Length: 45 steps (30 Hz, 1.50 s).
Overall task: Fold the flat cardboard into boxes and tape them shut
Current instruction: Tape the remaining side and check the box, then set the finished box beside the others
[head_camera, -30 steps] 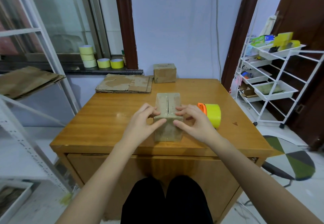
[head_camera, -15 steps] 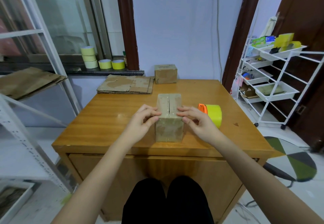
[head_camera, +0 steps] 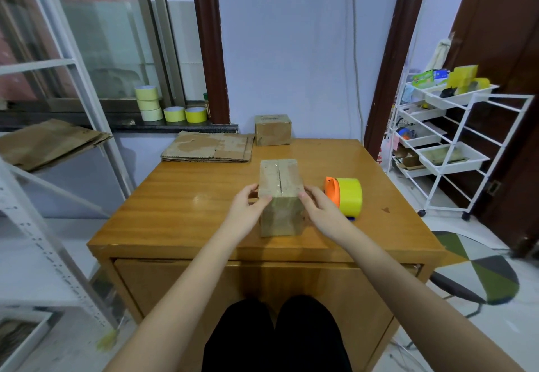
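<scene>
1. The box (head_camera: pixel 279 196) I am working on stands near the front edge of the table (head_camera: pixel 180 211), roughly midway along it. Its top flaps are folded down and meet in a seam running away from me, with what looks like glossy clear tape over the seam and down the near face.

2. My left hand (head_camera: pixel 248 208) presses against the box's left side and my right hand (head_camera: pixel 319 210) against its right. The fingers lie fairly straight along the cardboard, thumbs near the top front corners; neither hand curls round anything.

3. I judge this to be the smoothing step on a box that is nearly closed.

4. Next I would check that the tape is stuck flat. Then I would either set the box aside or take the tape dispenser (head_camera: pixel 345 196), orange and yellow, lying just right of my right hand.

5. A finished box (head_camera: pixel 272 129) sits at the back edge, and the flat cardboard (head_camera: pixel 208 147) waits at the back left corner.

6. I can read no brand, label or writing anywhere; the packets on the white cart (head_camera: pixel 455 126) are too small.
</scene>
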Tool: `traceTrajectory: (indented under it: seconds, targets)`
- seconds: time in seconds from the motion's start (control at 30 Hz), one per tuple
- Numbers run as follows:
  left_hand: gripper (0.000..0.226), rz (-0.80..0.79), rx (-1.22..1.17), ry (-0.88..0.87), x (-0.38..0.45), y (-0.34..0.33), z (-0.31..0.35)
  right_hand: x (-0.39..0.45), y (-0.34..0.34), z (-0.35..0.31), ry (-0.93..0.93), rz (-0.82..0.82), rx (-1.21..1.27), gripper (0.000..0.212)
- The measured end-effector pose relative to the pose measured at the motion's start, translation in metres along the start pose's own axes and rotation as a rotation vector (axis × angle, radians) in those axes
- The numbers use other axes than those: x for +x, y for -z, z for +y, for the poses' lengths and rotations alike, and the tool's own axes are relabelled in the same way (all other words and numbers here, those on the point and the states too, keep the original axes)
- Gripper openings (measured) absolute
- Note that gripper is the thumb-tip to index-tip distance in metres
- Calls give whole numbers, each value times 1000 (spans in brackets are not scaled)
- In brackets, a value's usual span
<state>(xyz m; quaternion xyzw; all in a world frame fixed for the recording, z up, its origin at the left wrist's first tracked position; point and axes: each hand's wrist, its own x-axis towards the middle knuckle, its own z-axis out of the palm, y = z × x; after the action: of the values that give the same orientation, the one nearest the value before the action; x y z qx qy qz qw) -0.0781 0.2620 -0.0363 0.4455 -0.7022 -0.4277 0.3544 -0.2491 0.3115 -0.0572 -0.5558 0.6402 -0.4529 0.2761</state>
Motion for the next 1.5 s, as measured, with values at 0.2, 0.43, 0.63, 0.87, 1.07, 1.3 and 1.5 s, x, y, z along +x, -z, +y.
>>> traceTrajectory:
  seconds: [0.2,0.43,0.63,0.87,1.07,1.3,1.5]
  targets:
    - [48,17,119,8,-15,-24,-1,21,5,-7,-35,51,-76,37]
    - [61,-16,261,19,-28,-31,6,26,4,-18,-102,128,-63,39]
    - [51,225,315,99,3,26,1,13,-3,-19,-127,244,-147,46]
    - [52,114,19,169,19,29,9,-1,-27,-34,-277,214,-143,55]
    - [47,185,-95,208,22,23,7,-6,-29,-43,-340,131,-38,67]
    - [52,245,-136,140,36,35,22,12,-4,-70,-243,89,31,50]
    - [47,265,-148,-4,69,36,64,52,42,-98,-143,206,137,36]
